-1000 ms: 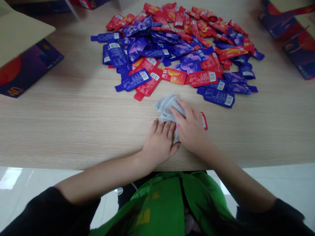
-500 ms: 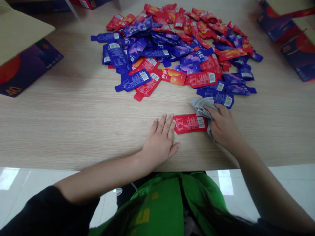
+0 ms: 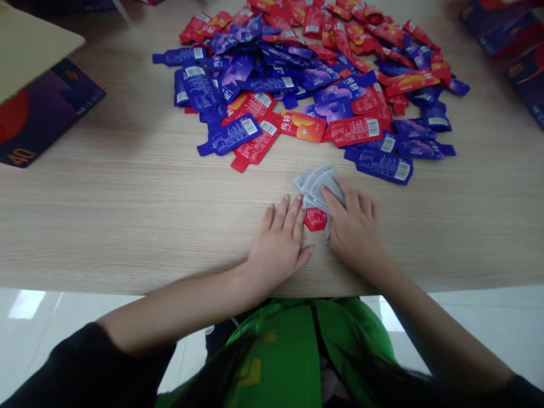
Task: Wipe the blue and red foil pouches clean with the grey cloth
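Note:
A red sachet [image 3: 315,220] with white print lies flat on the wooden table in front of me, mostly covered from above. My left hand [image 3: 278,238] rests flat, fingers spread, with its fingertips at the sachet's left end. In my right hand [image 3: 355,226] is a bunched grey cloth [image 3: 318,186], pressed down over the sachet's middle and right part. The sachet's barcode end is hidden under the cloth and hand.
A wide heap of red sachets [image 3: 355,131] and blue sachets [image 3: 229,136] spreads beyond my hands. A dark blue box [image 3: 51,110] with a raised cream flap stands at left. More printed boxes [image 3: 501,25] are at the far right. The table's front edge runs before my body.
My right hand with the cloth swept right along the red sachet, baring it, then came back left over it. My left hand stayed at the sachet's left end. The view shifted slightly.

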A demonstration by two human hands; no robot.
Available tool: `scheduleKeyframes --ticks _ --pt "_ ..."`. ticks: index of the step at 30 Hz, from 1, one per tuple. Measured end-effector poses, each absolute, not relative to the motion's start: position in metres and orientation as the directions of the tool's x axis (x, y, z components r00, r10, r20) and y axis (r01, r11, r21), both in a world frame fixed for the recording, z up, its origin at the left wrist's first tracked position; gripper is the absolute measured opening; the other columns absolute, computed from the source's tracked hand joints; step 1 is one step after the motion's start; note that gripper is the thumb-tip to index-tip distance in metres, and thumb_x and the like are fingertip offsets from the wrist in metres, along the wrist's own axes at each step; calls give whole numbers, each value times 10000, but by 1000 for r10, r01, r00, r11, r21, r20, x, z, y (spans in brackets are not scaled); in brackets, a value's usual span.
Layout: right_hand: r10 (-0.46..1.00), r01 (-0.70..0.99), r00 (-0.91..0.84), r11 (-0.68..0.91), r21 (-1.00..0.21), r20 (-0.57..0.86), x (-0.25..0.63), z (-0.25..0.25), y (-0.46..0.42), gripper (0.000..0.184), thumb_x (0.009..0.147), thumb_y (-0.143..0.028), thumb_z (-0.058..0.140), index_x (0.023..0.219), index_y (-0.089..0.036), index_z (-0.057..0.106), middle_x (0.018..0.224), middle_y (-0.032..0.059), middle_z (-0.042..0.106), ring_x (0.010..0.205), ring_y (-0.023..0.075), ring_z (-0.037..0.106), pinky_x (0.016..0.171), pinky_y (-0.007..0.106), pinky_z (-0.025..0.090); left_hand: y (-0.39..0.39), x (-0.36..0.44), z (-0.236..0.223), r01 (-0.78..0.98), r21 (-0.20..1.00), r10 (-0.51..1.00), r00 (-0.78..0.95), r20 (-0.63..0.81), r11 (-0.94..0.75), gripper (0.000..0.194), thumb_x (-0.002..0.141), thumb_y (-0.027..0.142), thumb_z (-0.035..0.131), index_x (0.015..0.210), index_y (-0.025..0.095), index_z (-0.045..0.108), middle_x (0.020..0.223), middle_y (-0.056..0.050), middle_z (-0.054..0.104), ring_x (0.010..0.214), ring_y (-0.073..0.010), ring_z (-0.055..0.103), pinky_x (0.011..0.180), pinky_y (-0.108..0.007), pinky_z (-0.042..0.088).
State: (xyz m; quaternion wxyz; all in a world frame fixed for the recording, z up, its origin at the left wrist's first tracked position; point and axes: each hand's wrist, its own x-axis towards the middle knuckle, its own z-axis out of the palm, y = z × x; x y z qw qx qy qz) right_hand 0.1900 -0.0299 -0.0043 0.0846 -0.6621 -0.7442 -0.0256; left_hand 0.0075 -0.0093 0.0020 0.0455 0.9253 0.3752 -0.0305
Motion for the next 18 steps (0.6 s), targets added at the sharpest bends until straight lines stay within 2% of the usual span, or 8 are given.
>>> scheduleKeyframes --ticks 3,6,9,12,14,18 --pt "982 995 -53 67 -70 179 213 -6 -39 561 930 -167 421 1483 -157 513 1557 211 436 1253 380 492 998 580 433 -9 8 2 698 54 692 715 -97 -714 754 1024 504 478 1573 -2 369 1673 -225 249 1537 -418 284 1195 -570 341" --pt "985 996 0 14 -84 173 237 -9 -42 569 924 -153 404 1484 -136 503 1505 242 460 1259 397 495 978 608 456 -9 7 0 695 54 690 719 -82 -717 742 1024 502 481 1571 11 380 1669 -221 264 1533 -407 300 1192 -560 348" --pt "985 988 29 -3 -153 168 251 -2 -36 558 913 -128 375 1451 -120 525 1454 239 487 1292 378 493 1006 587 461 -9 7 0 693 52 689 721 -72 -719 743 1020 502 489 1569 11 384 1665 -222 278 1531 -403 308 1190 -552 352" --pt "965 970 30 35 -240 262 236 13 -24 574 908 -113 359 1456 -168 521 1441 197 498 1327 337 483 1049 550 446 -10 7 2 697 41 694 716 -75 -715 744 1028 509 467 1567 3 383 1665 -225 269 1531 -412 301 1192 -557 344" --pt "951 964 -4 86 -251 311 212 19 -15 590 918 -121 367 1488 -201 496 1487 180 473 1349 332 465 1062 545 427 -11 8 2 700 38 697 713 -74 -713 747 1032 515 453 1569 1 378 1669 -225 256 1536 -417 284 1195 -560 337" --pt "967 968 -148 185 -171 207 168 11 -4 539 950 -164 401 1466 -234 543 1536 150 476 1261 338 509 1005 525 426 -10 8 1 701 60 697 713 -74 -711 742 1022 516 469 1542 -12 422 1616 -244 382 1495 -414 373 1196 -569 330"
